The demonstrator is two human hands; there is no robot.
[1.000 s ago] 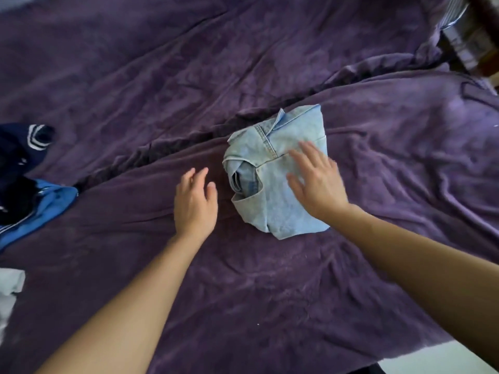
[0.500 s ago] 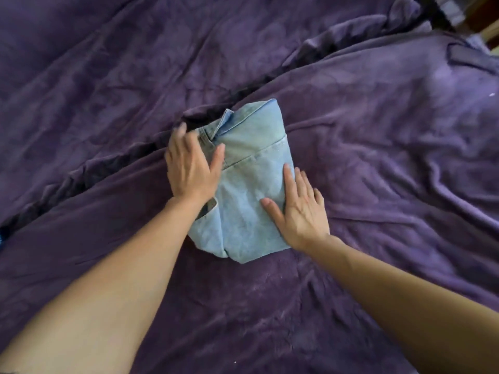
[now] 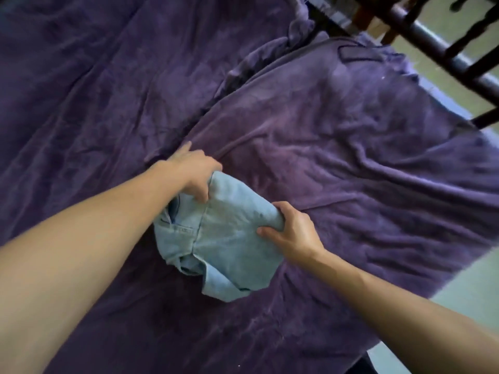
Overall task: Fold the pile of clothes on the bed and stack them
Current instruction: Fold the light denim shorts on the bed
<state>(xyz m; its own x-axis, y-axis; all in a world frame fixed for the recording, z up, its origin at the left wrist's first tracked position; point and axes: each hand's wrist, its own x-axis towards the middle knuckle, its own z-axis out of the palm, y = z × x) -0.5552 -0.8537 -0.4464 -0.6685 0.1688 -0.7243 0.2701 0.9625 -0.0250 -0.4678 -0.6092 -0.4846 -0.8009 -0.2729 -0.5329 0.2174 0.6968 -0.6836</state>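
A folded light blue denim garment (image 3: 224, 238) hangs a little above the purple bed cover (image 3: 351, 163), held between both hands. My left hand (image 3: 193, 171) grips its far left edge with the thumb on top. My right hand (image 3: 290, 232) grips its right edge, fingers curled round a bunched fold. The garment's lower flaps droop toward the cover.
The purple cover is wrinkled, with a dark fold line (image 3: 205, 109) running diagonally across the bed. A dark wooden frame with rails (image 3: 437, 47) stands at the top right. Pale floor (image 3: 459, 282) shows past the bed's right edge.
Both hands went from pressing flat on the garment to gripping its sides, and it has risen off the cover. The view has swung right; the pile at the left is out of sight.
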